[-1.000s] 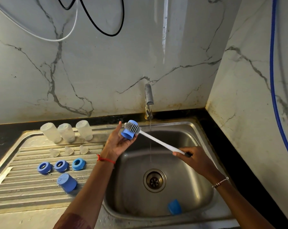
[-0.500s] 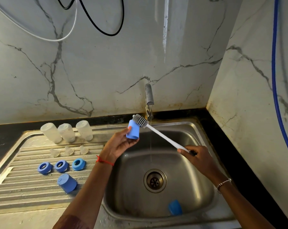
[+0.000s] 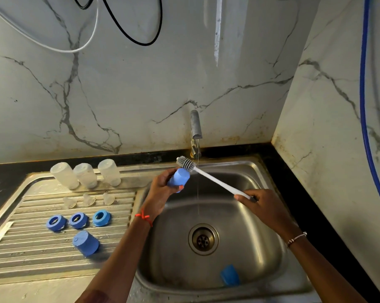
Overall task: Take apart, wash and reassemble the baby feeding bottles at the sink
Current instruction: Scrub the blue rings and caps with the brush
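- Left hand (image 3: 160, 189), raised over the steel sink (image 3: 270, 171), grips a blue plastic bottle cap (image 3: 178, 177).
- Right hand (image 3: 260, 203) clasps the white-handled grey-bristled bottle brush (image 3: 215, 179), its head touching the cap.

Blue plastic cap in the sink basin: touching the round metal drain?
Apart. Head view shows bare steel basin between the blue plastic cap and the round metal drain.

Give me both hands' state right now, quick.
Left hand: grips the blue cap.
Right hand: grips the white bottle brush by its handle end.
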